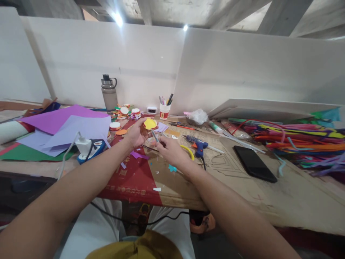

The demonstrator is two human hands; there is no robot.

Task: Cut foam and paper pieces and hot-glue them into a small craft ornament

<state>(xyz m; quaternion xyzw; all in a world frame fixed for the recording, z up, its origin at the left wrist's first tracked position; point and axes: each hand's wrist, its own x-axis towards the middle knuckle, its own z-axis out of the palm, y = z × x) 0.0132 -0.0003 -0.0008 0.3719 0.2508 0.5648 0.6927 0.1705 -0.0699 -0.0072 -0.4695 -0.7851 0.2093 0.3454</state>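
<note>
Your left hand (138,135) is curled around the edge of a yellow-topped round piece (150,124), holding it just above the bench (231,180); take that piece as the centre of the clock. Your right hand (169,146), between 4 and 5 o'clock, pinches a slim grey pen-like tool (154,136) that points up toward the piece's near edge. You cannot tell from here whether its tip touches.

At 12 o'clock, just behind the piece, you have a small digital clock (152,110), and between 1 and 2 a paper cup (165,112) stands upright with pens in it. A grey water bottle (109,95) stands at 10. At 9 o'clock lies a white-topped round piece (115,126), with a purple sheet (67,114) farther out.

Your blue power strip (91,154) sits at 8, a plug in it. Purple paper scraps (139,155) lie toward 7, and a teal flower-shaped cutout (172,168) at 5. Near 4 o'clock is your blue glue gun (199,145), its nozzle turned toward your hands; farther along that line lies a black smartphone (254,163). Well out at 3, colourful pipe cleaners (302,142) are heaped.
</note>
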